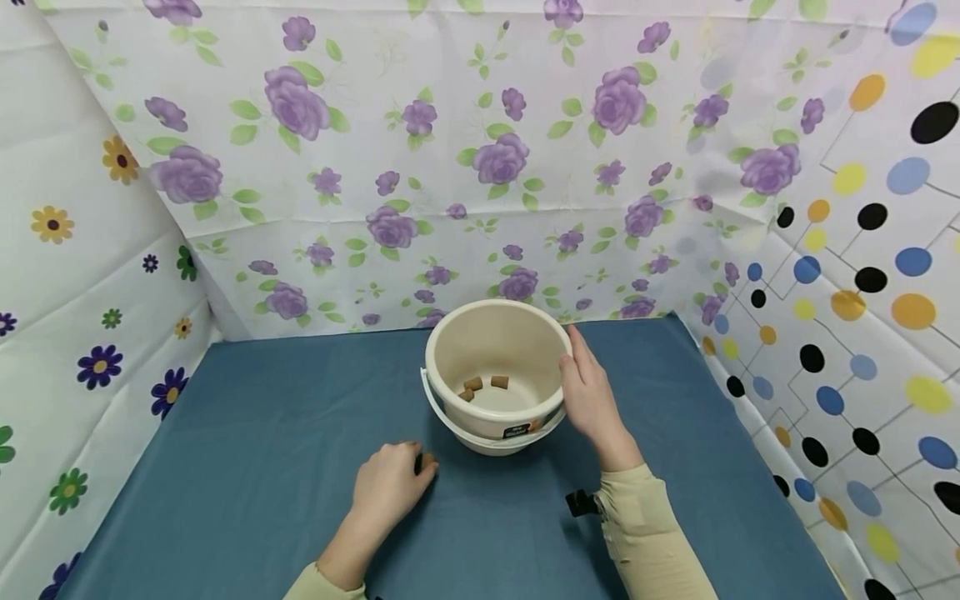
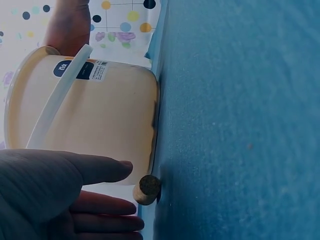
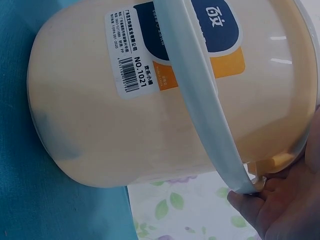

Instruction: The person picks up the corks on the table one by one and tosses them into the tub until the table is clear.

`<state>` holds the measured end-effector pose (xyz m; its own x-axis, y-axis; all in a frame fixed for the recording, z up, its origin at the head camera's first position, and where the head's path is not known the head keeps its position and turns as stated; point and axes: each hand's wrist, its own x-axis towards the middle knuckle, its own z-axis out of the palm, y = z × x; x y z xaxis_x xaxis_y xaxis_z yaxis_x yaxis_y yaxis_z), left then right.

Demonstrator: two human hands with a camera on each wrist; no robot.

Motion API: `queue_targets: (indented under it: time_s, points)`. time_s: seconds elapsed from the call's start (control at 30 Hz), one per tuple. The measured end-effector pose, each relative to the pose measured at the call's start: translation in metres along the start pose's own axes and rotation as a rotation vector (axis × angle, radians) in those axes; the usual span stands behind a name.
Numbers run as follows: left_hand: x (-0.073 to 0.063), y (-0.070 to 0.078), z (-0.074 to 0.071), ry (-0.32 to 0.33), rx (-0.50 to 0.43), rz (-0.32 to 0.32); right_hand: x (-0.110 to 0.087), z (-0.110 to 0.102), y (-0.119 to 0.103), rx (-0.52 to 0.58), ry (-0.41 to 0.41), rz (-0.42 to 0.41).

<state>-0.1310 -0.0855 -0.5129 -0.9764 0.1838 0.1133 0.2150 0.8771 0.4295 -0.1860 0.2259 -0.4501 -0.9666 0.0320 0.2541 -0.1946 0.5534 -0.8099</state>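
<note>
A cream plastic bucket (image 1: 495, 429) stands on the blue cloth with its opening tilted toward the head camera. Three short brown corks (image 1: 499, 382) lie on its floor. My right hand (image 1: 592, 400) grips the right side of the rim, near where the handle (image 3: 200, 95) joins, as the right wrist view shows. To the front left of the bucket, my left hand (image 1: 393, 483) is low over the cloth, its thumb and fingers extended. A single cork (image 2: 147, 190) stands on the cloth just beyond those fingertips, close to the bucket's base; contact with it cannot be made out.
Blue cloth (image 1: 262, 458) covers the table. Behind it hangs a sheet with purple flowers (image 1: 390, 225), with patterned sheets at left and right. A small black clip-like piece (image 1: 582, 502) sticks out by the right sleeve. The bucket's handle hangs down along its front.
</note>
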Motion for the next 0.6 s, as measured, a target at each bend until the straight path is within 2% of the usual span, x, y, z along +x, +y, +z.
queue_targets:
  time_s: [0.3,0.6]
  points:
    - [0.0004,-0.0008,0.0008,-0.052,0.020,-0.026,0.0003,0.0008,-0.0005,-0.001,0.005,-0.007]
    - [0.0000,-0.0022,0.0013,-0.048,0.011,-0.023,0.0008,0.0009,-0.0006,-0.006,0.006,-0.006]
